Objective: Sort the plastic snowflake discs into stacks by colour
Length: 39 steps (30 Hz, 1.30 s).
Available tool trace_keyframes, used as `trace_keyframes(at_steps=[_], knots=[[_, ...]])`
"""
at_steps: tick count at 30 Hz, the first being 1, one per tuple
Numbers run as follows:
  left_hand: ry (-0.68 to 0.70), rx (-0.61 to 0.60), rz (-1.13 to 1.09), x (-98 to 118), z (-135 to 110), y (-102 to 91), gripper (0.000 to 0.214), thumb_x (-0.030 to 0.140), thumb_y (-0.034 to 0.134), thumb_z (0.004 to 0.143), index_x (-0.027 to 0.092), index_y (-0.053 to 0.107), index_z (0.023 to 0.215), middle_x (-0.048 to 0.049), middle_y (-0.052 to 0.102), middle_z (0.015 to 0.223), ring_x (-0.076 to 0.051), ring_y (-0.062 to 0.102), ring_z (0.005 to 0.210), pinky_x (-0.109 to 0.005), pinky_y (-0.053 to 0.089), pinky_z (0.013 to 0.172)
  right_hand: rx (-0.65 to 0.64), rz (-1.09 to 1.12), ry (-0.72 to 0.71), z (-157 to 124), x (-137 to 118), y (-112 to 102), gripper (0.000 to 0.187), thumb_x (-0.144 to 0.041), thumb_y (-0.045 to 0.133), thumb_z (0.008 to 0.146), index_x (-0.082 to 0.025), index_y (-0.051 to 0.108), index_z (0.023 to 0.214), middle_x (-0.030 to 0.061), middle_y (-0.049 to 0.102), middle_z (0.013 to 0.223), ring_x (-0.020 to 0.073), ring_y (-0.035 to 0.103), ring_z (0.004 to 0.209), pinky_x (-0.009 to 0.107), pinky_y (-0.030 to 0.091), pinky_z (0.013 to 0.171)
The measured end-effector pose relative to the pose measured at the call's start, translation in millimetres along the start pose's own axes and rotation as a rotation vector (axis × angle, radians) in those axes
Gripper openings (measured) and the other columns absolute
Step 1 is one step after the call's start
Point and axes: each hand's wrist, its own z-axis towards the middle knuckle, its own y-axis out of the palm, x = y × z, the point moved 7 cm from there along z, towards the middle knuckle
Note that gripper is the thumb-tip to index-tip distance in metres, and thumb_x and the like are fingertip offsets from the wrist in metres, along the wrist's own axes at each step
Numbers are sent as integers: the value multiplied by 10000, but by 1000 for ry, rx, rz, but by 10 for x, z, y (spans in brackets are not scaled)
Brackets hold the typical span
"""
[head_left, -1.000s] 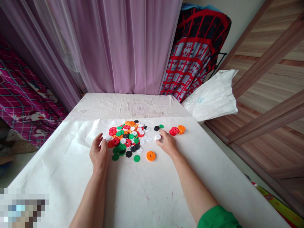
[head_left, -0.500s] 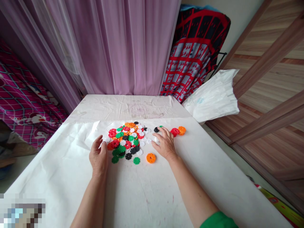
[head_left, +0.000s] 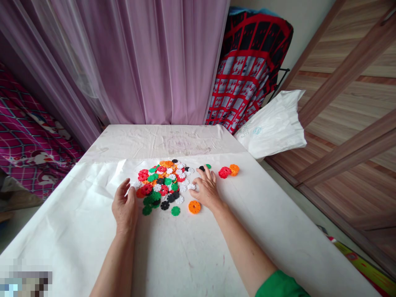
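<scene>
A heap of notched plastic discs (head_left: 163,190) in red, green, orange, white and black lies between my hands on the white-covered table. At its left edge is my left hand (head_left: 124,208), thumb and fingers apart, with a white disc (head_left: 136,184) just beyond the fingertips. My right hand (head_left: 206,189) rests low at the heap's right side, fingers spread. Its thumb touches or nearly touches a white disc (head_left: 192,187). A black disc (head_left: 202,168) and a green disc (head_left: 208,166) lie by its fingertips, partly covered. Closer to me sits a large orange disc (head_left: 194,207).
Red discs (head_left: 224,172) and an orange disc (head_left: 234,169) lie to the right of my right hand. A white bag (head_left: 275,126) stands at the table's right edge. Purple curtains (head_left: 161,62) hang behind the table, and wooden doors (head_left: 349,123) are at the right.
My right hand has slid a little left toward the heap, and the white disc by its thumb has shifted with it. My left hand keeps its place beside the heap. The view has turned slightly.
</scene>
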Motion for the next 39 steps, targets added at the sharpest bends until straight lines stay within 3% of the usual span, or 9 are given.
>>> trace_keyframes(at_steps=[5, 11, 14, 21, 29, 35, 37, 39], knots=[[8, -1, 0, 18, -3, 0, 447, 343, 566, 817, 224, 659, 1238, -99, 697, 1197, -245, 639, 1143, -432, 487, 1028, 168, 42, -55, -34, 66, -127, 142, -280, 713, 718, -220, 674, 840, 116, 558, 1402, 346, 267, 1453, 605, 154, 1158], [0, 1, 8, 11, -5, 1, 436, 333, 558, 819, 230, 661, 1230, -89, 695, 1187, -238, 641, 1126, -430, 485, 1030, 429, 76, 62, -84, 571, -398, 134, -333, 706, 742, -233, 664, 820, 106, 586, 1355, 350, 325, 1413, 579, 255, 1126], [5, -1, 5, 8, -8, 5, 441, 354, 560, 820, 233, 659, 1233, -88, 697, 1182, -238, 643, 1120, -438, 480, 1035, 408, 73, 78, -88, 653, -384, 139, -339, 714, 734, -234, 668, 812, 100, 593, 1347, 351, 335, 1407, 574, 266, 1121], [20, -3, -2, -15, 4, 8, 451, 365, 556, 824, 235, 652, 1245, -93, 692, 1194, -239, 636, 1141, -435, 473, 1044, 306, 64, 78, -54, 531, -266, 144, -329, 730, 729, -229, 685, 821, 101, 602, 1346, 351, 330, 1408, 571, 265, 1110], [18, -2, -7, -9, -5, 7, 462, 373, 565, 811, 237, 655, 1243, -92, 688, 1200, -229, 639, 1126, -415, 484, 1025, 239, 71, 128, -45, 543, -260, 141, -325, 718, 737, -227, 688, 833, 101, 591, 1361, 353, 304, 1421, 577, 222, 1128], [6, 7, -7, 8, -11, 8, 452, 366, 560, 809, 224, 660, 1226, -94, 695, 1177, -231, 645, 1112, -420, 486, 1021, 245, 36, 124, -44, 503, -326, 175, -297, 728, 727, -223, 694, 881, 103, 590, 1361, 360, 314, 1411, 567, 256, 1114], [8, 7, 0, 33, -21, 3, 450, 355, 559, 810, 216, 659, 1227, -100, 694, 1184, -236, 642, 1123, -413, 496, 1010, 263, 13, 95, -38, 419, -377, 111, -273, 691, 763, -227, 697, 863, 94, 594, 1359, 349, 338, 1396, 544, 285, 1101], [11, 4, 12, 55, -30, -2, 447, 346, 560, 812, 215, 658, 1228, -100, 698, 1180, -237, 644, 1124, -407, 504, 1000, 235, 6, 48, -22, 282, -382, 90, -235, 635, 807, -231, 707, 861, 85, 630, 1304, 314, 446, 1309, 481, 353, 1056]])
